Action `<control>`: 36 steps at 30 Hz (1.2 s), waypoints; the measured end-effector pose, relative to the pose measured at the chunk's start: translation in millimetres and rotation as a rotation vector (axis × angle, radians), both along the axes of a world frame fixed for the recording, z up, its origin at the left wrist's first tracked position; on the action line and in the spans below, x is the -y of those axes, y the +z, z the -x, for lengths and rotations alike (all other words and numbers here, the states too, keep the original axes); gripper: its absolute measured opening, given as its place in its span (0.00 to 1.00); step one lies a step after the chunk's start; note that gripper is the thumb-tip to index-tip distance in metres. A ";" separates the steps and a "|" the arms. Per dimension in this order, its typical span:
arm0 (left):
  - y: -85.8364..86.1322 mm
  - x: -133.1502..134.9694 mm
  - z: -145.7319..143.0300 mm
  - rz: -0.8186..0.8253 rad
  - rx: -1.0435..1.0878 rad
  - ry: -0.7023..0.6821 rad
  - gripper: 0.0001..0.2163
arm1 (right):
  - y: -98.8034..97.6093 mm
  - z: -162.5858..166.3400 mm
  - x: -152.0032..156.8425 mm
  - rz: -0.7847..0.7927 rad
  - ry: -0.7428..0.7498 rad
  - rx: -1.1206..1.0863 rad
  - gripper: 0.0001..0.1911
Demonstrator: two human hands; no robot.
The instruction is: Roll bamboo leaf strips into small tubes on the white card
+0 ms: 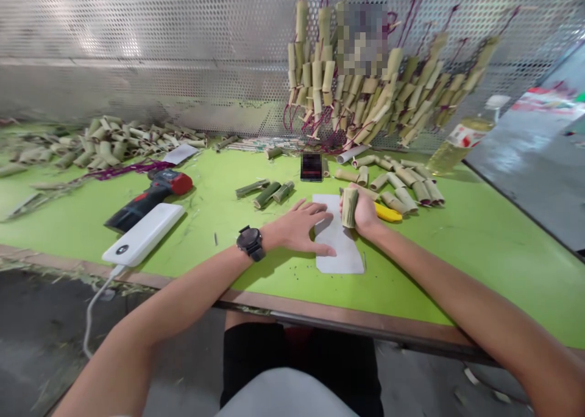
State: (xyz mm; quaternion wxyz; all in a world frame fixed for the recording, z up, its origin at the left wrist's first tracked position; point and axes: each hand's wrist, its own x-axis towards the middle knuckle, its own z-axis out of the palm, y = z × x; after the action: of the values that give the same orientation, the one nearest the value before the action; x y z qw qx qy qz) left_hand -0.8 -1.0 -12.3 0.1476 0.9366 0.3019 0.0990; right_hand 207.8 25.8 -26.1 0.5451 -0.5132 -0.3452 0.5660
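Observation:
My right hand point(364, 211) is closed around a short bamboo tube point(350, 208), held nearly upright over the right side of a white sheet of paper point(340, 260). My left hand point(305, 227) lies over the paper's left edge, fingers spread and thumb apart, with nothing in it. A black watch point(250, 242) is on that wrist. Just right of my right hand is a yellow tool point(388, 213), partly hidden by the hand. Several cut bamboo pieces point(267, 194) lie beyond my left hand, and more bamboo tubes point(404, 188) lie beyond my right hand.
A cordless drill point(158, 194) and a white power bank point(144, 234) with a cable lie at left. Behind them is a bamboo pile point(103, 142). Strung bamboo pieces point(365, 94) hang on the perforated metal panel point(183, 33). A bottle of yellow liquid point(464, 139) stands at the right edge.

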 end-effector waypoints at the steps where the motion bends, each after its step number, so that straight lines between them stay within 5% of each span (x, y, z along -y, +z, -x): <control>1: 0.3 0.2 -0.5 -0.003 0.007 0.003 0.48 | -1.0 -0.5 -0.4 -0.009 0.019 0.006 0.29; 8: 6.2 -2.4 1.1 0.003 0.026 -0.005 0.45 | -2.5 -0.8 0.7 -0.002 0.054 0.048 0.30; 21: 2.5 -3.9 5.4 0.068 -0.090 0.097 0.61 | -8.4 -0.6 1.1 -0.119 0.165 0.287 0.29; 30: 1.9 -4.8 5.1 0.055 -0.063 0.069 0.60 | 10.5 0.2 20.2 -0.382 0.308 0.723 0.30; 36: 0.4 -3.6 5.2 0.003 -0.046 0.052 0.59 | 20.7 -4.3 25.2 -0.748 0.261 1.286 0.27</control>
State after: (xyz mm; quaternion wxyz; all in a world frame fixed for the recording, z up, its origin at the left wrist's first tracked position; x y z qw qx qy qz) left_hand -6.0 2.5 -12.0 0.1392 0.9304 0.3295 0.0806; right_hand 212.1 0.5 -5.3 0.3027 -0.4779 -0.8224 0.0600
